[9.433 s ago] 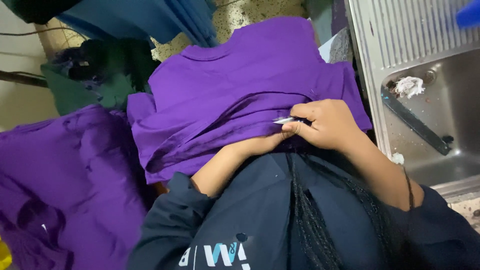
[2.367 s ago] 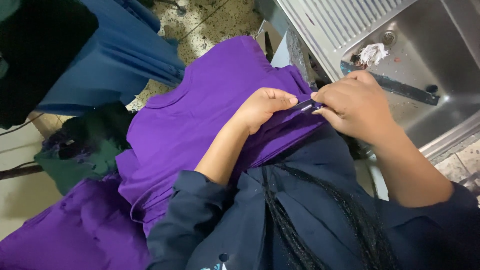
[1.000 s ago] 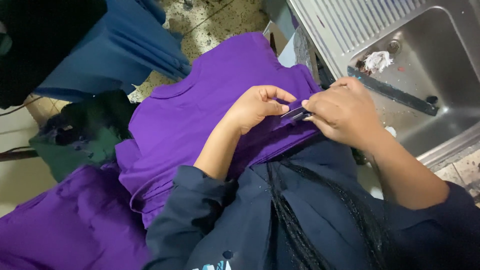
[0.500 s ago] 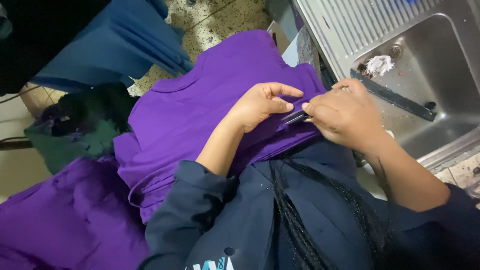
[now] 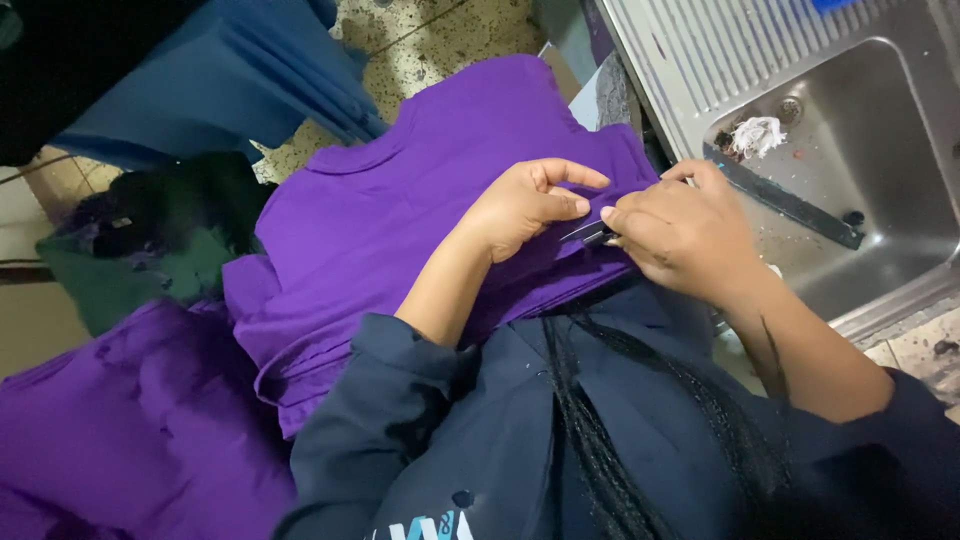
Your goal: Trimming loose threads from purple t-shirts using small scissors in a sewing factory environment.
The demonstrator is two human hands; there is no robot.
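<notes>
The right hand [image 5: 685, 235] is closed around a small dark metal tool [image 5: 590, 235], of which only the tip shows past the fingers; its kind cannot be told. The tip lies against the near edge of a purple garment [image 5: 400, 230], just beside the left thumb. The left hand [image 5: 525, 205] rests flat on the same garment with fingers curled; thumb and forefinger pinch the fabric at the point where the tool tip meets it. The two hands are nearly touching. The purple garment is spread over the person's lap, its collar end pointing away from the body, and its near edge folds into several layers under the left forearm. Both forearms emerge from dark navy sleeves [image 5: 400, 420], and dark braided hair [image 5: 620, 440] hangs down the chest between them. To the right of the right hand is a stainless steel sink [image 5: 880, 200] with a ribbed draining board along its far side; the basin contains a small white wad [image 5: 757, 135] near the drain and a dark strip [image 5: 790, 200] lying diagonally. A heap of purple cloth [image 5: 110, 430] lies at the lower left, just beside the garment. Beyond it lie a dark green cloth [image 5: 140, 250] and blue fabric [image 5: 220, 80], on a speckled floor [image 5: 440, 30].
</notes>
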